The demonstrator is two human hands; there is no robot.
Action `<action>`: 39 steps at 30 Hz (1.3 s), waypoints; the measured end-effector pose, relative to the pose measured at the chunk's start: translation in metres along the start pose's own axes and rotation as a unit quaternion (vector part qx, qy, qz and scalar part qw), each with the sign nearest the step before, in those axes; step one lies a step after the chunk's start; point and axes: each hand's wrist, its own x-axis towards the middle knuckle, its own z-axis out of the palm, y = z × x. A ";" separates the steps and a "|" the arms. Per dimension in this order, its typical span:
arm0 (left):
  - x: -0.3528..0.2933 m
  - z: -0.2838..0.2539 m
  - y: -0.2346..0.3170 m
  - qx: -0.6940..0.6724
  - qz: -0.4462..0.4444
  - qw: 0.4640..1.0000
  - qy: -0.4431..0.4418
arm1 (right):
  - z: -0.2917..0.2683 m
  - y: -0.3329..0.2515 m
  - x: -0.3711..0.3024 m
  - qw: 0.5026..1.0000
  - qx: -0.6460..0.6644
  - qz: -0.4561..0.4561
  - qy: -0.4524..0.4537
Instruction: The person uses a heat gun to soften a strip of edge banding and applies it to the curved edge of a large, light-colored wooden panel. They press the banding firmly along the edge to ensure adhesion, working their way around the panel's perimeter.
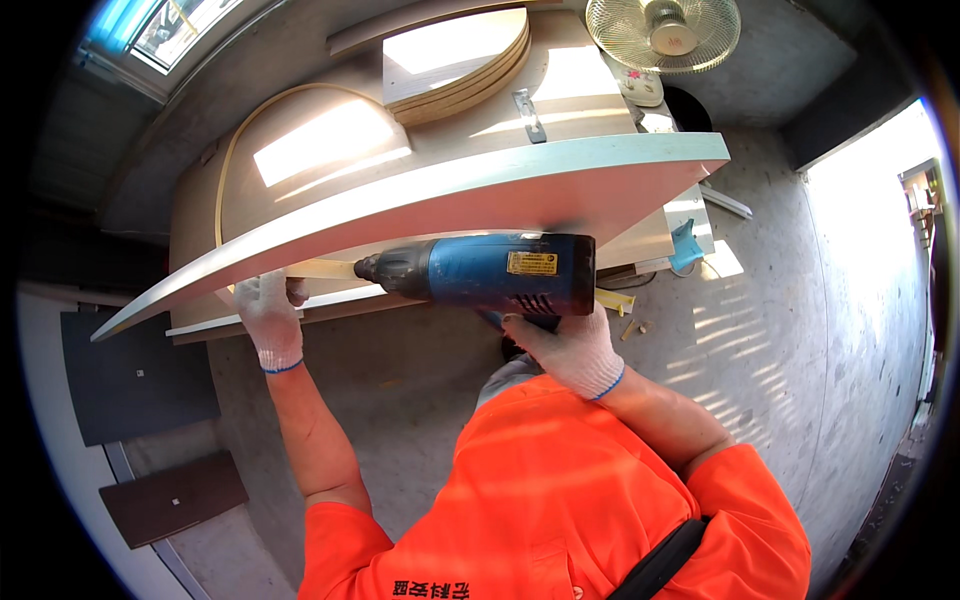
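A blue and black heat gun (500, 270) with a tapered dark nose is gripped in my right hand (572, 350), gloved in white with a blue cuff. The nose points left, below the edge of a long white panel (450, 195) that tapers to the left. My left hand (268, 312), in a matching glove, is at the panel's lower left with fingers bent. A thin pale strip (219, 195) loops over the table and comes down to this hand. Another pale length (325, 269) lies between the hand and the nose. The left fingertips are partly hidden by the panel.
The wooden work table (290, 120) carries a stack of curved boards (455, 65) and a small metal piece (528, 115). A fan (668, 35) stands at the back right. Dark boards (140, 375) lie at the left. Scraps (630, 328) are on the concrete floor.
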 end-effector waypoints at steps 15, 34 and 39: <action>-0.002 0.001 0.008 0.024 -0.002 1.000 0.011 | -0.017 0.043 -0.006 0.985 -0.165 0.041 0.030; 0.002 -0.011 0.002 0.046 0.006 0.999 0.024 | -0.015 0.096 0.001 0.963 -0.260 0.045 0.052; -0.007 0.002 0.019 0.043 0.013 0.996 0.076 | -0.013 0.096 0.002 0.965 -0.253 0.029 0.060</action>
